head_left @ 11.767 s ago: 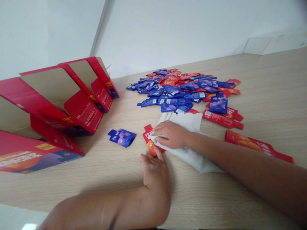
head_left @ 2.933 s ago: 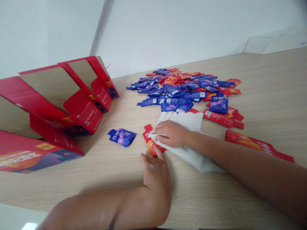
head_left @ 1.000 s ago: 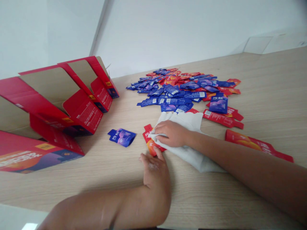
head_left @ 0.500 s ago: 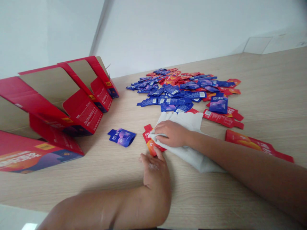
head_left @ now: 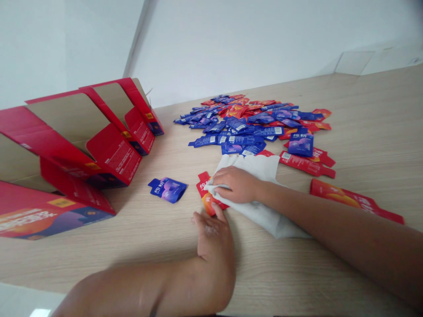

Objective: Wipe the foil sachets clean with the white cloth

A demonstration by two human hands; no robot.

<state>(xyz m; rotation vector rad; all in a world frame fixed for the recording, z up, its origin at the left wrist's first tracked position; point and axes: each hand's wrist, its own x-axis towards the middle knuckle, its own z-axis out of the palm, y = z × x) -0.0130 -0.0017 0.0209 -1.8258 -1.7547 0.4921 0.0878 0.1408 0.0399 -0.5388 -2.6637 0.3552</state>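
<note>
In the middle of the table a red sachet (head_left: 209, 203) with an orange fruit picture lies flat, partly under a white cloth (head_left: 261, 169). My right hand (head_left: 236, 182) is closed on a bunched edge of the cloth and rests over the sachet's right side. At the sachet's lower edge is my left hand (head_left: 213, 229), its fingers apart and one digit touching the sachet; some of its fingers are hidden. A blue sachet (head_left: 168, 189) with purple fruit lies alone to the left of both hands.
Red open boxes (head_left: 109, 158) stand in a row on the left. Behind the cloth is a heap of blue and red sachets (head_left: 238, 125). One larger red sachet (head_left: 343, 196) lies beyond my right forearm. A white wall (head_left: 264, 44) borders the table's far edge.
</note>
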